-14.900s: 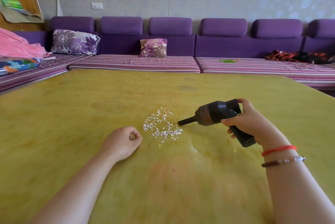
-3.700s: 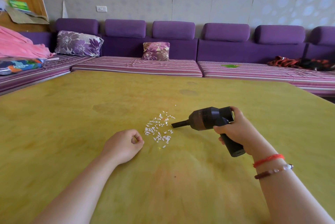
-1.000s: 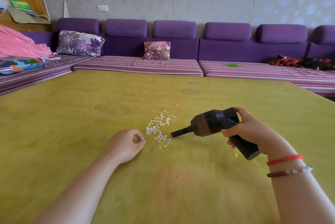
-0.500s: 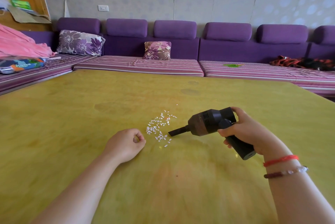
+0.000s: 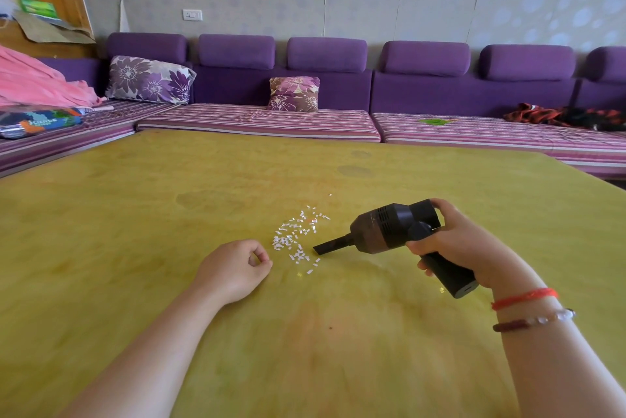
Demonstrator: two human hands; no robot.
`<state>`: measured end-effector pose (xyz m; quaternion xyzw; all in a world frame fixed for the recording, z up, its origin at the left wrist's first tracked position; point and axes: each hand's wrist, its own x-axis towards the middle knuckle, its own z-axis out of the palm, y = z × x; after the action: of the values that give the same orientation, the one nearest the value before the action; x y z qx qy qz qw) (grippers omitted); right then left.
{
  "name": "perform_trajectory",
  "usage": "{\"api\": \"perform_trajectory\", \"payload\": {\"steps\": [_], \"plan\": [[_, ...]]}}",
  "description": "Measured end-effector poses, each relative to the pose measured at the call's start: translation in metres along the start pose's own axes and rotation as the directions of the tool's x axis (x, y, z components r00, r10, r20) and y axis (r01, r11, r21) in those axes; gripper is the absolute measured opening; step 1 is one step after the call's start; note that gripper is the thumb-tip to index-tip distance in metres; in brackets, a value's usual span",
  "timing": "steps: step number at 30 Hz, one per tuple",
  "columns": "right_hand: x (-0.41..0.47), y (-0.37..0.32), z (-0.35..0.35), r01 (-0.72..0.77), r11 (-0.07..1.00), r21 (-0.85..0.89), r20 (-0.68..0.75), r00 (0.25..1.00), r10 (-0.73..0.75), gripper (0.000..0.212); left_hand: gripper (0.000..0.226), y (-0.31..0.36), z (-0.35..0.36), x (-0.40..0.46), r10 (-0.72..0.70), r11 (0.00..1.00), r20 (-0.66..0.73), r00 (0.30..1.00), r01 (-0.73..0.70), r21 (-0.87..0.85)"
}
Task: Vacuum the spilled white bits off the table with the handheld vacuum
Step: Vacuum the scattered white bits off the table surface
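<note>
My right hand (image 5: 464,248) grips the handheld vacuum (image 5: 389,231); left hand (image 5: 233,270) rests loosely fisted, empty; many white bits (image 5: 296,236) remain mid-frame.

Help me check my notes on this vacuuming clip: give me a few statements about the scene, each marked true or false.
1. The right hand grips the black handheld vacuum. True.
2. The left hand holds a cloth. False: it rests on the table, fingers curled, holding nothing.
3. White bits lie between the left hand and the nozzle. True.
4. The nozzle points toward the sofa. False: it points at the bits.
</note>
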<state>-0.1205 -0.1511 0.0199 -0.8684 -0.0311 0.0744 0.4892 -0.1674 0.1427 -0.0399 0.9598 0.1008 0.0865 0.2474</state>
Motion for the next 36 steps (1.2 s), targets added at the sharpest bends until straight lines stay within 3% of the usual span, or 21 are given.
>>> {"api": "perform_trajectory", "payload": {"steps": [18,36], "plan": [[-0.002,0.005,-0.014,0.015,0.999,-0.034,0.056,0.998,-0.013,0.063,0.022,0.0,0.0,0.001,-0.002,1.0,0.004,1.0,0.002,-0.004],[-0.004,0.003,-0.012,0.031,0.999,-0.033,0.082,0.996,-0.029,0.075,0.023,0.001,0.0,0.001,0.008,1.0,0.0,1.0,-0.008,0.01]]}}
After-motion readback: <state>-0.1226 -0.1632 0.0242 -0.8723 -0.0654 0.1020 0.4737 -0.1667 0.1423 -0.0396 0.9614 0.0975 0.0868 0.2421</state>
